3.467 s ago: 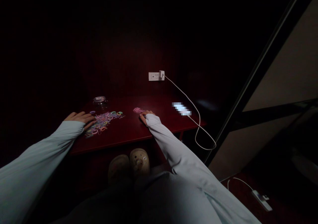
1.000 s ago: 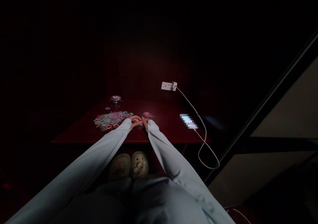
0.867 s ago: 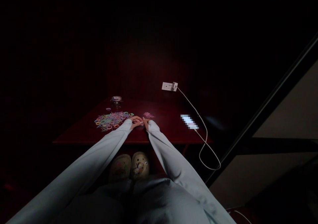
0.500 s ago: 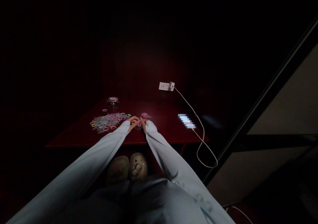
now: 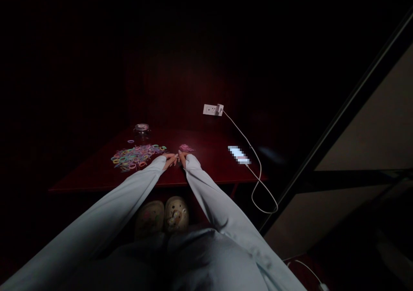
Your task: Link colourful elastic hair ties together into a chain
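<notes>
My left hand (image 5: 171, 159) and my right hand (image 5: 182, 156) meet low over the front part of the dark red table (image 5: 206, 170). The fingers of both are bent together in a pinch, fingertips close to each other; whatever lies between them is too small and dim to name. Just beyond the right hand sits a small heap of pink hair ties (image 5: 185, 147). To the left of my left hand spreads a larger pile of mixed-colour hair ties (image 5: 135, 156). One lilac hair tie (image 5: 130, 141) lies apart, behind that pile.
A clear lidded jar (image 5: 142, 129) stands at the back left. At the right lies a lit phone (image 5: 239, 155), its white cable (image 5: 240, 128) running to a charger (image 5: 220, 109) in the wall socket (image 5: 209, 109). Clogs (image 5: 176, 213) show below the table edge.
The whole view has shifted slightly, so everything appears a little farther left. My hands stay together at the same spot on the table, with small finger movements; the piles look unchanged.
</notes>
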`<state>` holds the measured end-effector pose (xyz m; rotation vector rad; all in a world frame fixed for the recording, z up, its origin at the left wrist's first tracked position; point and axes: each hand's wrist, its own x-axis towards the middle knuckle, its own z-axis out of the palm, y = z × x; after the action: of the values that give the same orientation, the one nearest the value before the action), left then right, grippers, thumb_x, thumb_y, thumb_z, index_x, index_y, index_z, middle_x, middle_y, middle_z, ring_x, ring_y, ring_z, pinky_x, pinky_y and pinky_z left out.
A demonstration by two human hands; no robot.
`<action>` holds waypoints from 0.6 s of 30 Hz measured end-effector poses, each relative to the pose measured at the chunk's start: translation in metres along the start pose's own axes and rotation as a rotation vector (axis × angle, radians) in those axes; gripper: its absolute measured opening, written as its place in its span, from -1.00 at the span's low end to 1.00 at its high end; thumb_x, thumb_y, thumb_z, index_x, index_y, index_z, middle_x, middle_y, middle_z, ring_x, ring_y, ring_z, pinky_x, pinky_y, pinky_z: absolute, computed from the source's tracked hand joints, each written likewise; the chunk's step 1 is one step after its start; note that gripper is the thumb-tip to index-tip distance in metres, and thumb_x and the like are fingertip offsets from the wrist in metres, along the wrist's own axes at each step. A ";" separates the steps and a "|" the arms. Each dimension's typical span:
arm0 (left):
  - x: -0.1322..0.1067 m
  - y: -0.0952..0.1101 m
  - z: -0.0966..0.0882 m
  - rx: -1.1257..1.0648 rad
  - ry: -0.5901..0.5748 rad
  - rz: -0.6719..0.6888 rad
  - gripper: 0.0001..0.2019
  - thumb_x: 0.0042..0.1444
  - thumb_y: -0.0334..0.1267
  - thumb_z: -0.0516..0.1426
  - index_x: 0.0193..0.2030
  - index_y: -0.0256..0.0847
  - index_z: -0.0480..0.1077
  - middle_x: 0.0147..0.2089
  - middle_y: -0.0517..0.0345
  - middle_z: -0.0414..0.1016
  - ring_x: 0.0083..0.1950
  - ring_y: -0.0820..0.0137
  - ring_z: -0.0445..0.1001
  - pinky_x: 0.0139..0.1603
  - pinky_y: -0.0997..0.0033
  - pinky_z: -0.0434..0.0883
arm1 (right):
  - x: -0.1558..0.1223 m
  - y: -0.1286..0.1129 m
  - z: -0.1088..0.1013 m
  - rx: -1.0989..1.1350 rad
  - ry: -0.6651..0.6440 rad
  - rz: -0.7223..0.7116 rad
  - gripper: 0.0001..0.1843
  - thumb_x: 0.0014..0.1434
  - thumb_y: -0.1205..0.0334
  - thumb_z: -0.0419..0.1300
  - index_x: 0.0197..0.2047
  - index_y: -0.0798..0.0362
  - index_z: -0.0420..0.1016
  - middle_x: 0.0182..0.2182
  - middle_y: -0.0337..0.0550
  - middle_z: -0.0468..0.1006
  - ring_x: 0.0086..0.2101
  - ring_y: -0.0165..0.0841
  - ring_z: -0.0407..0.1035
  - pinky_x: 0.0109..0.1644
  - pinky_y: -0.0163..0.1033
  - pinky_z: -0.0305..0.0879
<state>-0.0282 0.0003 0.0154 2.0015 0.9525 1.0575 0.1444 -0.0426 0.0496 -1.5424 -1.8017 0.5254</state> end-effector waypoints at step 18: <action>0.004 0.000 0.010 -0.097 0.098 -0.029 -0.39 0.06 0.48 0.13 -0.51 -0.07 0.27 -0.66 0.31 0.18 -0.56 0.42 0.15 -0.42 0.37 0.20 | 0.004 -0.003 -0.004 0.133 -0.091 0.019 -0.21 0.63 -0.19 -0.11 -0.46 0.02 0.62 -0.52 -0.23 0.54 -0.38 -0.36 0.47 -0.02 -0.29 0.40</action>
<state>-0.0179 0.0012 0.0123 1.8668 0.9597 1.1720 0.1453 -0.0398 0.0556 -1.4668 -1.7829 0.7204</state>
